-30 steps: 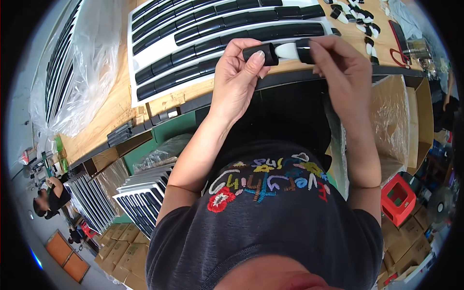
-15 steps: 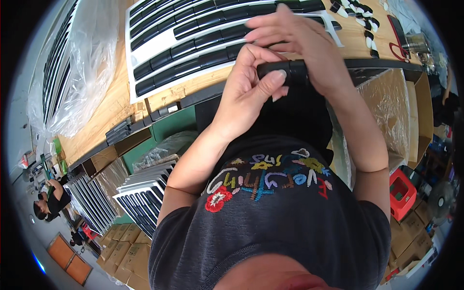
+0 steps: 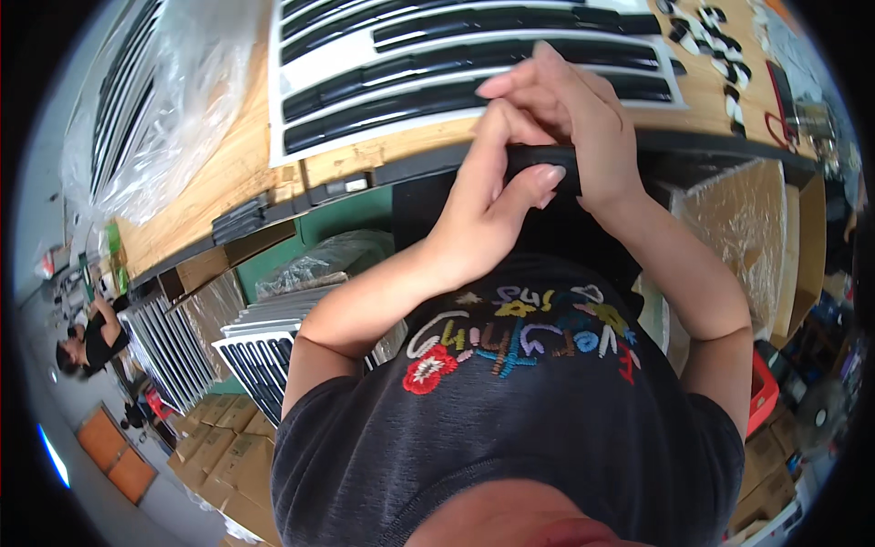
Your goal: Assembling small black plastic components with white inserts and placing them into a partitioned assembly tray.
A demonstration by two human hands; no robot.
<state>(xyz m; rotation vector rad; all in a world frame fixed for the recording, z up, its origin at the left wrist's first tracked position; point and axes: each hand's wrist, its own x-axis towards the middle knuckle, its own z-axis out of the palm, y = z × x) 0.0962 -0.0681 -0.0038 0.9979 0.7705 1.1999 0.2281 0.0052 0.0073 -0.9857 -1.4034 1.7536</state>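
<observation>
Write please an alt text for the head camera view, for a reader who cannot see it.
Both hands, the left hand and the right hand, meet on a small black part at the edge of a wooden workbench. Behind them a white panel carries long black strips. Clear plastic wrap lies to the left.

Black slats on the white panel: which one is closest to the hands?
The bottom slat, on the panel edge nearest the person. The right hand overlaps its right stretch; the other slats lie farther up the bench.
</observation>
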